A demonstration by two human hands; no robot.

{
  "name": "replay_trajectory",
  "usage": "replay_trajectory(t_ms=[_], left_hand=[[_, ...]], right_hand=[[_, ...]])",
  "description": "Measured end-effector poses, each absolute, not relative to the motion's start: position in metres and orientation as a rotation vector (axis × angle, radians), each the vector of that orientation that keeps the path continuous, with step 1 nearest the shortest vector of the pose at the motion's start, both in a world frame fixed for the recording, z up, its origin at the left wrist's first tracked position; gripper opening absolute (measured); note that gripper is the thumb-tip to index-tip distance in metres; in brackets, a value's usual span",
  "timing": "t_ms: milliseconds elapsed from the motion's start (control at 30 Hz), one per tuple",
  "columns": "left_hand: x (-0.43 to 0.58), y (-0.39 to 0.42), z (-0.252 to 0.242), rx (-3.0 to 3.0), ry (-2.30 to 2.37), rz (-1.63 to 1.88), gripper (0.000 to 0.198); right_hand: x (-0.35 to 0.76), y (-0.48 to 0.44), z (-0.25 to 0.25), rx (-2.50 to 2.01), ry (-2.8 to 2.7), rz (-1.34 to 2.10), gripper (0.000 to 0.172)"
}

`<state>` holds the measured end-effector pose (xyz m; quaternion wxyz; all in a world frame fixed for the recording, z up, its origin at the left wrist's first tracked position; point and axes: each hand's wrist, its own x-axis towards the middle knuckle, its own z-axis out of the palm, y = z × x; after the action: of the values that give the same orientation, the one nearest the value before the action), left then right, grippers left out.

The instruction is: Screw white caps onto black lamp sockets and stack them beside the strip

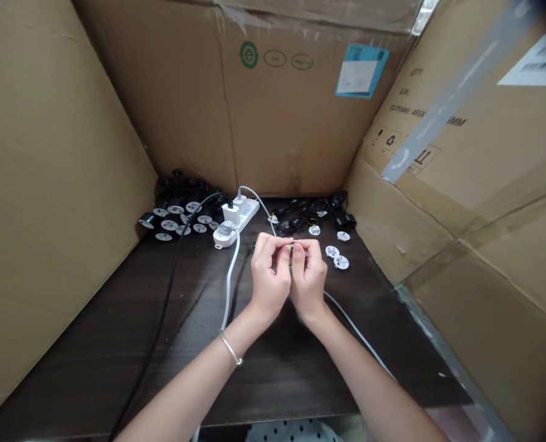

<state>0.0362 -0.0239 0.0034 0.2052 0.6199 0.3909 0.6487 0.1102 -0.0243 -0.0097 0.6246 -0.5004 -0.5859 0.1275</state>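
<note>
My left hand (pixel 269 270), with a metal bangle on its wrist, and my right hand (pixel 308 277) meet at the middle of the dark wooden table (pixel 273 368). Between their fingertips is a small dark part (pixel 291 258) with a yellow spot on top, mostly hidden by my fingers. A white cable (pixel 229 282) runs past my left hand to a white power strip (pixel 238 220), and another white cable (pixel 353 328) runs out under my right wrist. Small white round discs (pixel 341 262) lie just beyond my right hand.
At the back left, black lamp sockets (pixel 146 220) lie heaped with white discs (pixel 169 225). More black sockets (pixel 345 221) lie at the back right. A black cable (pixel 162 325) crosses the table's left side. Cardboard walls (pixel 273 104) surround the table on three sides.
</note>
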Motion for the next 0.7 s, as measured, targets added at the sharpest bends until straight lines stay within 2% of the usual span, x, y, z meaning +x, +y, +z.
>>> replay_trajectory(t_ms=[300,600,700], left_hand=[[0.0371,-0.0252,0.0050,1.743,1.069,1.836,0.010],[0.0342,-0.0226,0.0079,1.782,0.952,1.886,0.024],[0.0334,-0.0230,0.0076,1.795,0.967,1.875,0.021]], right_hand=[[0.1088,-0.0245,-0.0116,-1.126,-1.329,0.241,0.013],[0.1109,-0.0252,-0.0079,-1.016,-1.290,0.263,0.018],[0.1098,-0.0264,-0.0072,-0.978,-1.310,0.287,0.018]])
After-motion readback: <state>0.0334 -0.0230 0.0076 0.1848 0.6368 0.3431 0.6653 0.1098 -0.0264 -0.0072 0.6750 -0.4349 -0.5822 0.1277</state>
